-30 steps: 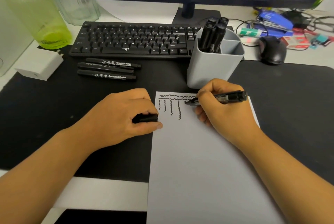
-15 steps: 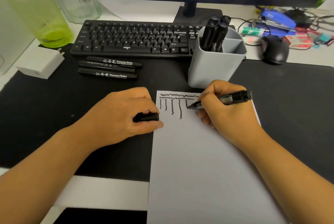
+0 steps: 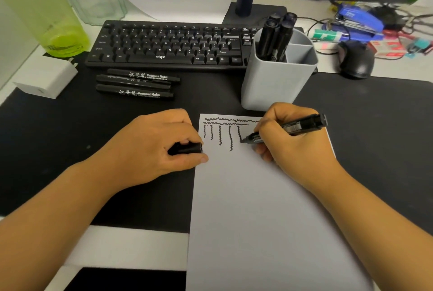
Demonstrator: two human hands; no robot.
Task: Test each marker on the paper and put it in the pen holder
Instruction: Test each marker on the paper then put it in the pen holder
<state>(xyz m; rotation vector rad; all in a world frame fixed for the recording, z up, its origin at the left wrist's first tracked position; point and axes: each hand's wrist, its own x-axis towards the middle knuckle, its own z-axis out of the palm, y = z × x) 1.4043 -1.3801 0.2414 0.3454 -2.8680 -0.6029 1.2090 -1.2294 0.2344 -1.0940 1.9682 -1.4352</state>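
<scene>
My right hand (image 3: 295, 145) grips an uncapped black marker (image 3: 297, 126) with its tip on the white paper (image 3: 257, 220), at the foot of a fresh wavy vertical line. Several wavy black lines (image 3: 220, 134) fill the paper's top. My left hand (image 3: 152, 147) holds the black cap (image 3: 187, 149) at the paper's left edge. Three capped black markers (image 3: 138, 85) lie side by side in front of the keyboard. The grey pen holder (image 3: 276, 79) stands just beyond my right hand, with several black markers (image 3: 276, 35) upright in its left compartment.
A black keyboard (image 3: 173, 44) and a monitor stand (image 3: 246, 6) sit at the back. A black mouse (image 3: 356, 59) and blue stapler (image 3: 358, 19) lie at the right. A green bottle (image 3: 44, 9) and white charger (image 3: 46, 77) stand at the left on the black mat (image 3: 58, 138).
My right hand has drawn the marker tip down the paper, lengthening the newest wavy line. My left hand has stayed put with the cap.
</scene>
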